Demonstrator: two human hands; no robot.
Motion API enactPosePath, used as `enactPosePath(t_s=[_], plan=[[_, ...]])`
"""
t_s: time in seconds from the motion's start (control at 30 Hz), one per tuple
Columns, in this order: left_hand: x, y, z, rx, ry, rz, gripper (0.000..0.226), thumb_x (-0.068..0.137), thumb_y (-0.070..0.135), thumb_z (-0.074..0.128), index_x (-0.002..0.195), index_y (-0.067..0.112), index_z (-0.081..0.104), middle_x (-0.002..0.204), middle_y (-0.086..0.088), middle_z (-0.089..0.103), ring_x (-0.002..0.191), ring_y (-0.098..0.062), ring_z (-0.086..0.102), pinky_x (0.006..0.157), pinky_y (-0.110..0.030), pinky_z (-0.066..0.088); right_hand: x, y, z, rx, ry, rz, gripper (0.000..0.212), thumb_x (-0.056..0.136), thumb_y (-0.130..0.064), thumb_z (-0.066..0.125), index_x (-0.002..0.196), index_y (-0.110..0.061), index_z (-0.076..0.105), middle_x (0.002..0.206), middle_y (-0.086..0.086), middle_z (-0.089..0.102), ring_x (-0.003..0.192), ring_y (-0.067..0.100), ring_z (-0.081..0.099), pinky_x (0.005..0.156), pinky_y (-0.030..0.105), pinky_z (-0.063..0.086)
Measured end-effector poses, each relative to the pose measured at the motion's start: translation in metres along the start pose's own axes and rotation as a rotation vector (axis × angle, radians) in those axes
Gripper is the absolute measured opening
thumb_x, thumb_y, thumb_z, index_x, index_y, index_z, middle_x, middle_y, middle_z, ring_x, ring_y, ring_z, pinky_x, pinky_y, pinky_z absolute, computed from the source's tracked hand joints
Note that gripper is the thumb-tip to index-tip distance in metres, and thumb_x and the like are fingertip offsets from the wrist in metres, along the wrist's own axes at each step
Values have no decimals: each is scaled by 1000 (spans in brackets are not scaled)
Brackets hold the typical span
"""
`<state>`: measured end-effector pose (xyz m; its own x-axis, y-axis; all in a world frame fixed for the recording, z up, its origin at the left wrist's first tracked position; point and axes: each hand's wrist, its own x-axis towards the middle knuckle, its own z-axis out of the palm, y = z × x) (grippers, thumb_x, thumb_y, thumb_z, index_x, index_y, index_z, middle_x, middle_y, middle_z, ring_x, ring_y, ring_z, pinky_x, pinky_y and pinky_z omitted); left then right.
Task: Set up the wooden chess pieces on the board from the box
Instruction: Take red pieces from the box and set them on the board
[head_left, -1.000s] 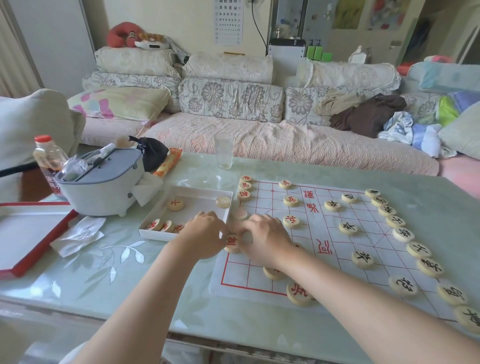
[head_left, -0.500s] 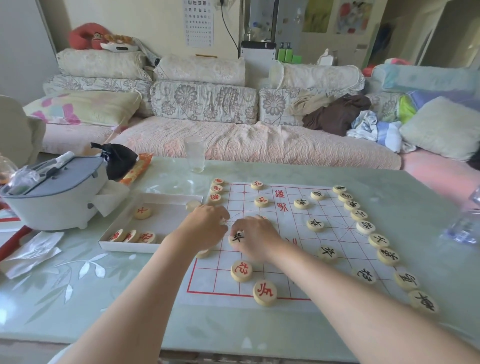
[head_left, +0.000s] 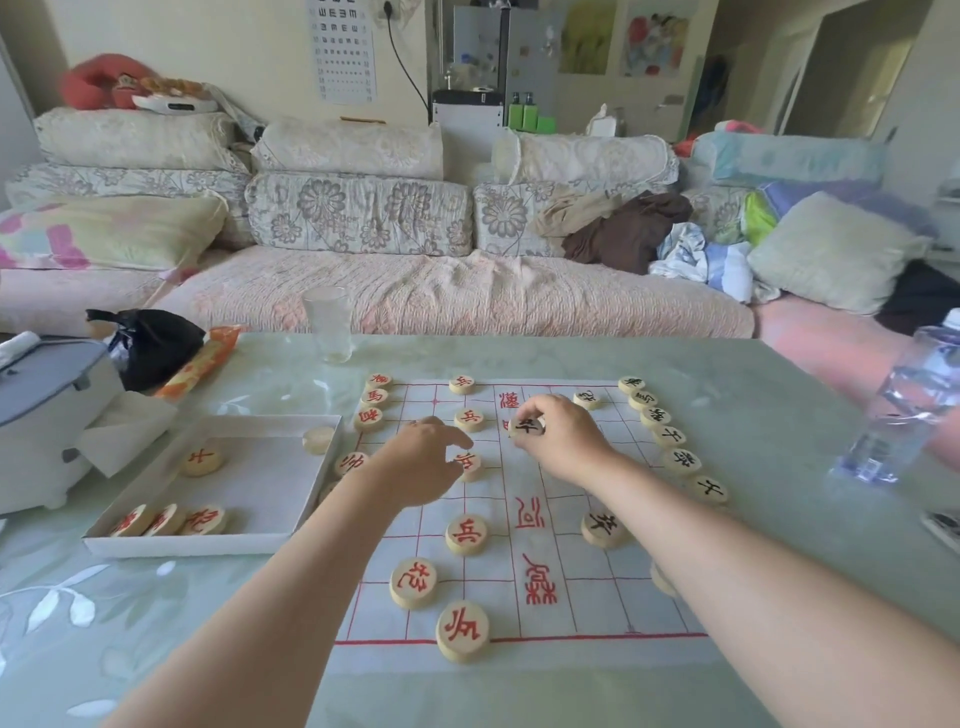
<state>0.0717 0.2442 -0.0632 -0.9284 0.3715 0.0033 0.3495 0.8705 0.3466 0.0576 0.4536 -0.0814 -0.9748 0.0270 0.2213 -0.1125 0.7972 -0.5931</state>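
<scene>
Wooden pieces (head_left: 466, 534) are set out on the white board (head_left: 571, 597) laid on the desk (head_left: 753, 415). A black-marked piece (head_left: 527, 427) is pinched by the right hand (head_left: 566, 441) near the board's centre. The left hand (head_left: 415, 467) is held loosely curled, holding nothing, beside a red-marked piece (head_left: 469, 462). Further pieces lie in the box (head_left: 270, 483) at the board's left.

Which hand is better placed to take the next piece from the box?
Left, probably. The box lies left of the board, nearer the left hand, which seems to hold nothing. The right hand pinches a black piece over the board.
</scene>
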Motion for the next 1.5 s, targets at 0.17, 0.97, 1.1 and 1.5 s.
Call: enactPosePath(t_s=[0.17, 0.97, 1.1, 1.5], plan=[[32, -2, 12, 24, 12, -12, 47, 93, 31, 56, 139, 31, 47, 141, 1, 38, 129, -21, 38, 104, -35, 37, 44, 27, -4, -36, 75, 52, 15, 84, -21, 72, 98, -23, 65, 115, 0, 62, 109, 19, 57, 87, 26, 40], [106, -21, 29, 72, -7, 20, 43, 92, 33, 55, 134, 24, 49, 134, 1, 40, 120, -21, 41, 95, -36, 42, 139, 94, 17, -416, 129, 133, 20, 89, -41, 59, 105, -33, 68, 117, -2, 66, 115, 27, 50, 91, 36, 35], [101, -19, 29, 108, 13, 42, 49, 92, 35, 54, 138, 22, 45, 135, -1, 39, 123, -21, 39, 97, -38, 42, 132, 85, 12, -347, 181, 114, 21, 89, -36, 60, 108, -31, 67, 123, 1, 61, 118, 27, 49, 96, 36, 37], [38, -30, -3, 52, 94, -49, 49, 92, 39, 53, 138, 26, 42, 135, -1, 43, 126, -22, 41, 101, -37, 40, 61, -42, 30, 3, -64, -106, 8, 88, -24, 63, 89, -28, 69, 95, -8, 70, 90, 13, 62, 81, 28, 49]])
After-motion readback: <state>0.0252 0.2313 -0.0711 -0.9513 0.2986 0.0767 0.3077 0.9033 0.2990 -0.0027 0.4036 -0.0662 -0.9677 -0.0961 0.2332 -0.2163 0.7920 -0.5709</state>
